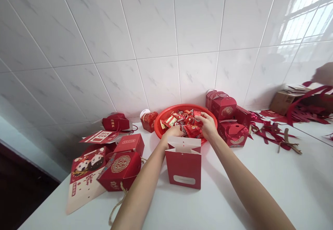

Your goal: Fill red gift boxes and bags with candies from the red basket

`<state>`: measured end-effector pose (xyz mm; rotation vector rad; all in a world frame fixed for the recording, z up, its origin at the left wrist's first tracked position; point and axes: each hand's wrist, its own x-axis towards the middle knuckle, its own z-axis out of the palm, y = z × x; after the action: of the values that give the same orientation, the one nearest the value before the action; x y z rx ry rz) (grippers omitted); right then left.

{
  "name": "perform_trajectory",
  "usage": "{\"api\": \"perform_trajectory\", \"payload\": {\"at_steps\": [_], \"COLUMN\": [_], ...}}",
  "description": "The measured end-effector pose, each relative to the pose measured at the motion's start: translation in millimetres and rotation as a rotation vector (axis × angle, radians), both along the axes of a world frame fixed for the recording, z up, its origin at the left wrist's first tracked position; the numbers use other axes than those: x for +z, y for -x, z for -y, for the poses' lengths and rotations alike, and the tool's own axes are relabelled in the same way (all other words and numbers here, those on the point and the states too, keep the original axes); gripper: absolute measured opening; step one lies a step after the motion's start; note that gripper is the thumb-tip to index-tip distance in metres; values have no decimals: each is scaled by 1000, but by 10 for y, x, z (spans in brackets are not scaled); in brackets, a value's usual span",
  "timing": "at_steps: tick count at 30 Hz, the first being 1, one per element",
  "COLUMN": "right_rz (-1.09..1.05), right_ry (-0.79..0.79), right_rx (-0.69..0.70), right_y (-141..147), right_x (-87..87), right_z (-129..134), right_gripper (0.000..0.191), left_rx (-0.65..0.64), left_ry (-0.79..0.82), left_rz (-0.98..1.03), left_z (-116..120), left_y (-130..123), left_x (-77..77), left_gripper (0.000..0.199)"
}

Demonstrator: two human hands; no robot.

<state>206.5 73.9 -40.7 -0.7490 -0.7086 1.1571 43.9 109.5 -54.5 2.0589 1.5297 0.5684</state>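
A red plastic basket (162, 114) full of small wrapped candies (182, 116) stands against the wall. My right hand (208, 126) is over its right side, thumb and fingers closed on a small red candy packet (197, 115). My left hand (174, 132) reaches into the front left of the basket, with its fingertips hidden among the wrappers. A larger red packet (192, 131) lies between the two hands. Between my forearms an upright red gift box (183, 167) stands with its white-lined top open and an oval window low on its front.
Several red gift boxes (120, 167) and a printed flat card box (87, 185) crowd the left. More red boxes (224, 107) stack right of the basket. Farther right lie dark red ribbons (275, 131) and a cardboard box (281, 102); another person's blurred hand (323, 74) is there.
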Motion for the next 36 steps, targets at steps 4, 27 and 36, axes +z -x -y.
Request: {"api": "perform_trajectory", "payload": {"at_steps": [4,27,36], "right_rz": [26,54,98], "right_ry": [27,26,5], "right_rx": [4,103,77], "right_y": [-20,-15,19], "right_x": [-10,-7,24], "right_z": [-14,-15,33], "right_gripper": [34,36,35], "left_rx": [8,-97,-66], "left_ry": [-91,-278,-248], "left_rz": [101,642,704], "left_z": [-19,19,14], "left_y": [-49,-31,-16], "left_x": [85,108,67], "left_gripper": [13,39,57]}}
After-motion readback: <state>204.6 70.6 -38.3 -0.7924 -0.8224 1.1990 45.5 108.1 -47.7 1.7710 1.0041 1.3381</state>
